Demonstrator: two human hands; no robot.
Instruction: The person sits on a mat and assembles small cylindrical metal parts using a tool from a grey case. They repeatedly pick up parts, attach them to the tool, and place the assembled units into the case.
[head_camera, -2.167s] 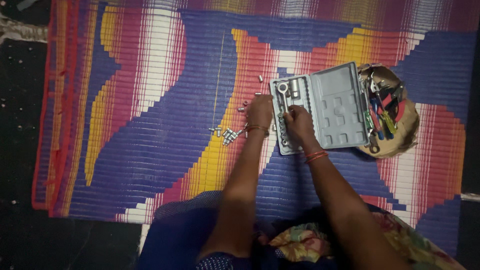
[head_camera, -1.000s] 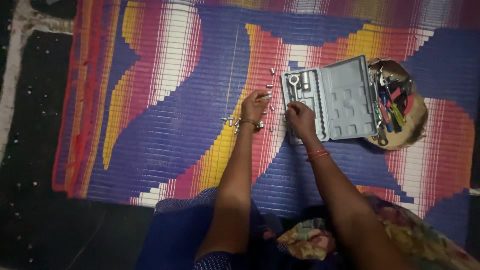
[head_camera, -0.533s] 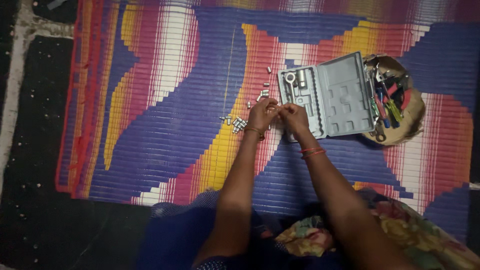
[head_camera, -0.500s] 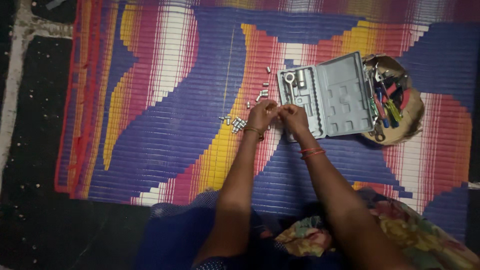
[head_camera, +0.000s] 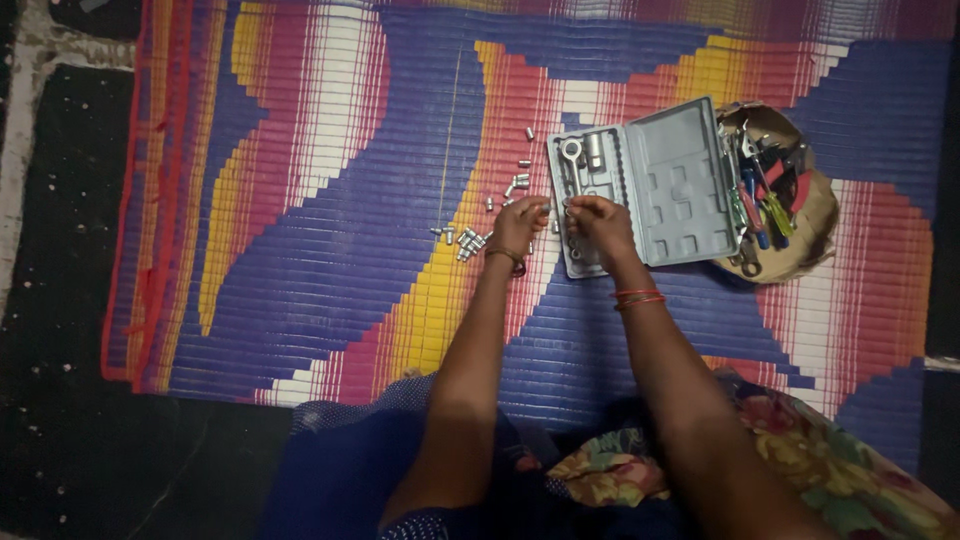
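Your left hand rests on the striped mat just beside the left edge of the open grey tool case; its fingers are curled in toward the thumb, but whether they pinch a socket you cannot tell at this size; a bangle sits on that wrist. Your right hand lies over the lower left part of the case, on the half with the socket slots; its fingertips are drawn together and point toward your left hand, and what they grip, if anything, is too small to make out; red bangles circle that wrist. The two hands sit near each other, apart by a narrow gap. Loose sockets lie scattered on the mat to the left of your left hand, with more just above it; a ratchet handle lies in the top of the case; a round basket of hand tools touches the right side of the case.
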